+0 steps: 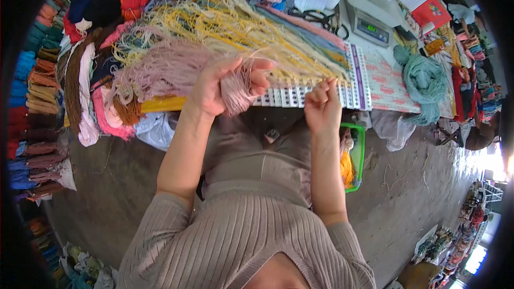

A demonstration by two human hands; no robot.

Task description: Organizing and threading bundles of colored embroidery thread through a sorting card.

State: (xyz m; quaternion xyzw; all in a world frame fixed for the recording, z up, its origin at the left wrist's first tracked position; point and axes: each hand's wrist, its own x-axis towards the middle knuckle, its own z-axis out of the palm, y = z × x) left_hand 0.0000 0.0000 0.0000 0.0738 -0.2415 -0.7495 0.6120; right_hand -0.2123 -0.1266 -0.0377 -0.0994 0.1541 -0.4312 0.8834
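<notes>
Bundle of pale pink thread point(235, 95), one: in the left hand point(213, 88), above the near edge of the work, fingers curled loosely around it, loose strands fraying upward. Right hand point(324, 108), one: at the perforated card point(292, 97), thumb and forefinger tips pressed together; whether a strand lies between them cannot be told. Card: white, rows of dark holes, purple stripe near its right end. Step, as judged: fixing single strands to the card from the held bundle. Next move probably calls for a precise right-hand pinch at one hole, the left hand yielding slack without tangling. Beyond: yellow and cream strands point(214, 18) fanned out from the card; loose pink strands point(160, 67), left; black scissors point(327, 21); digital scale point(369, 31); teal skein point(424, 79), right; green basket point(360, 160), below the table's edge.
</notes>
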